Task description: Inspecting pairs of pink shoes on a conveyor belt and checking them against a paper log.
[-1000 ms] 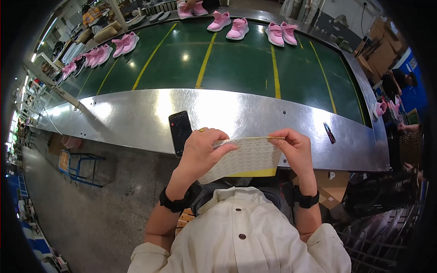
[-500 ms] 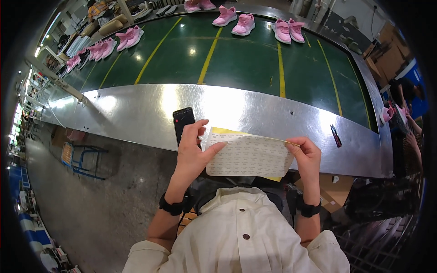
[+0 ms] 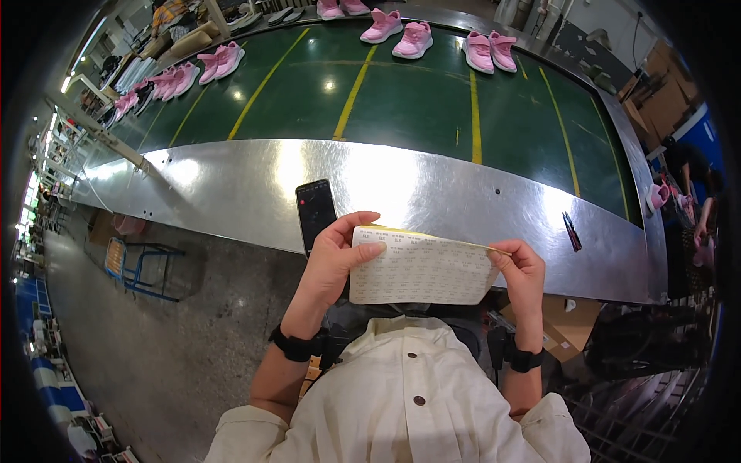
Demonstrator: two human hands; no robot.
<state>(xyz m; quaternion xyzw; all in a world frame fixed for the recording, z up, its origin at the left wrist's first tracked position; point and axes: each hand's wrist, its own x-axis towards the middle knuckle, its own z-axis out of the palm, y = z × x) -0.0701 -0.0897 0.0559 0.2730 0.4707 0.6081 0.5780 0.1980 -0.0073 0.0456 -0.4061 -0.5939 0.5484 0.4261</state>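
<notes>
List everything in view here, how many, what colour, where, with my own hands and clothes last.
sheet: at least one, white, yellow edge, centre
ledge: one, silver, beyond the sheet
phone: one, dark, on ledge, left
small tool: one, dark and reddish, on ledge, right
belt: one, green, yellow lines, beyond ledge
shoes: many, mostly pink, chiefly along belt's far side
chair: one, blue and wood, floor left
carton: one, brown, below ledge, right
co-worker: at least one, dark clothing, right edge
shirt: one, cream, bottom centre
wristbands: two, black, one per arm
left hand: one, bare, on sheet's left end
right hand: one, bare, on sheet's right end
</notes>
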